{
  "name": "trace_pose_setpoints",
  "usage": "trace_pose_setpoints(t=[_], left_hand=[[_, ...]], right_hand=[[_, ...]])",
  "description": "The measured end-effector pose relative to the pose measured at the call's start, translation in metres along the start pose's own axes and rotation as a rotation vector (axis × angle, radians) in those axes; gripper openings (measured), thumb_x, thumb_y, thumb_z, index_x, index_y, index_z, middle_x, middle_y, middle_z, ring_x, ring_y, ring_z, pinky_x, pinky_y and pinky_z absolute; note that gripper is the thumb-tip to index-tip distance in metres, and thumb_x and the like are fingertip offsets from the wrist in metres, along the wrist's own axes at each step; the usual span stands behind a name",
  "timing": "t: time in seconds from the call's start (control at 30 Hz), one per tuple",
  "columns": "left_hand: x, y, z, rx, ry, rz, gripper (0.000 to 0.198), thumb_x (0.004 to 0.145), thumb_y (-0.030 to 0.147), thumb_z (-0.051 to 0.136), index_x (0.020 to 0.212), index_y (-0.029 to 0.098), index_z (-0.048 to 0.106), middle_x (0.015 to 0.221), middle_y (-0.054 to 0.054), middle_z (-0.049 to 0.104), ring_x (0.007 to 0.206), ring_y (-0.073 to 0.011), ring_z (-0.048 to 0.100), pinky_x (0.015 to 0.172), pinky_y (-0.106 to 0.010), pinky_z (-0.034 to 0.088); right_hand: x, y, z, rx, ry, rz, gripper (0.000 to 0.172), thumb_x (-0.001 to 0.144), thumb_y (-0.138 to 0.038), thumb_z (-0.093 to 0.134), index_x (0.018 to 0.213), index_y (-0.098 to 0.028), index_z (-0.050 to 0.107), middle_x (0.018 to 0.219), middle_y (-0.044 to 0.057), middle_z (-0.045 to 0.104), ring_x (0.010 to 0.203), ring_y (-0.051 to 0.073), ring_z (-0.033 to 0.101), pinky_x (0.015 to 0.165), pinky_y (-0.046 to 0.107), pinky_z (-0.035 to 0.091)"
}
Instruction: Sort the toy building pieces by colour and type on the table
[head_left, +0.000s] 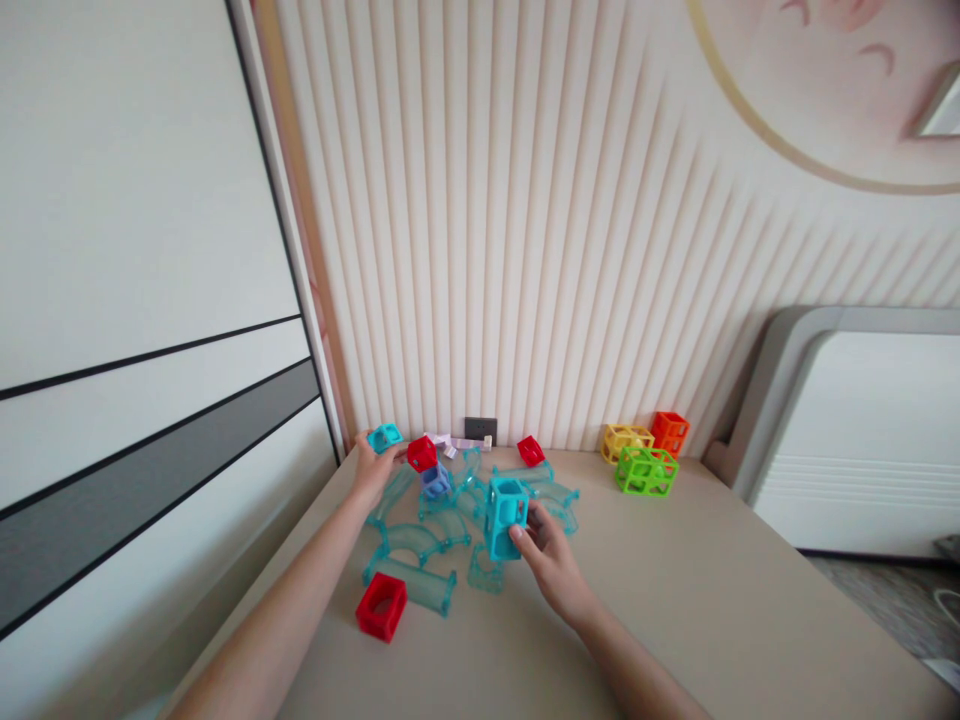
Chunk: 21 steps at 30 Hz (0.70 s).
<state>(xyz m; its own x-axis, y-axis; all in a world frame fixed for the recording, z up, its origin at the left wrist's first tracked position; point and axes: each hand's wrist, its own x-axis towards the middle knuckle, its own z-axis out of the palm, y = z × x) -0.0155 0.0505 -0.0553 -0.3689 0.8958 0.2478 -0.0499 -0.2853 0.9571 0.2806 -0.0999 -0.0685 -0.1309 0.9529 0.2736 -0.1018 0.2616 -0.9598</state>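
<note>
My right hand is closed around a tall blue hollow block, two cells high, with its thumb on the block's near side. At the far left of the table, my left hand has its fingers about a smaller blue cube block. Close to that hand, a red cube block sits against or on a purple-blue block; I cannot tell which. Clear teal track pieces lie scattered between and under my hands. Nearer to me is another red block with a round opening.
Against the back wall stand a yellow block, an orange-red block and a green block. Another red block lies near the wall socket. A white cabinet borders the table on the left.
</note>
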Motion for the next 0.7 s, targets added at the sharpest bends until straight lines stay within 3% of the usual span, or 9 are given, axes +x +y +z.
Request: trace_pose_setpoints(t=[0.4,0.53,0.7], left_hand=[[-0.016,0.027,0.012,-0.145,-0.086,0.136,0.061,0.071,0.043,0.081,0.116,0.026,0.043,0.103,-0.003,0.067,0.093,-0.0212,0.073,0.096,-0.043,0.055],[-0.046,0.050,0.027,-0.168,-0.270,0.180,0.066,0.080,0.041,0.076,0.135,0.028,0.042,0.114,-0.007,0.068,0.097,-0.0230,0.073,0.097,-0.043,0.054],[-0.097,0.071,0.047,-0.272,-0.502,0.087,0.068,0.087,0.039,0.071,0.144,0.031,0.035,0.108,-0.005,0.071,0.090,-0.0229,0.074,0.089,-0.040,0.058]], right_hand=[[-0.002,-0.006,0.002,-0.119,0.052,-0.029,0.043,0.087,-0.055,0.066,0.114,-0.023,0.061,0.109,0.008,0.068,0.093,0.023,0.065,0.079,0.036,0.057],[-0.001,-0.008,0.001,-0.201,0.115,-0.086,0.041,0.087,-0.054,0.066,0.114,-0.023,0.062,0.110,0.009,0.069,0.094,0.024,0.065,0.079,0.038,0.057],[0.002,-0.004,-0.002,-0.228,0.250,-0.105,0.046,0.085,-0.056,0.066,0.117,-0.022,0.062,0.110,0.011,0.070,0.094,0.026,0.065,0.080,0.040,0.057]])
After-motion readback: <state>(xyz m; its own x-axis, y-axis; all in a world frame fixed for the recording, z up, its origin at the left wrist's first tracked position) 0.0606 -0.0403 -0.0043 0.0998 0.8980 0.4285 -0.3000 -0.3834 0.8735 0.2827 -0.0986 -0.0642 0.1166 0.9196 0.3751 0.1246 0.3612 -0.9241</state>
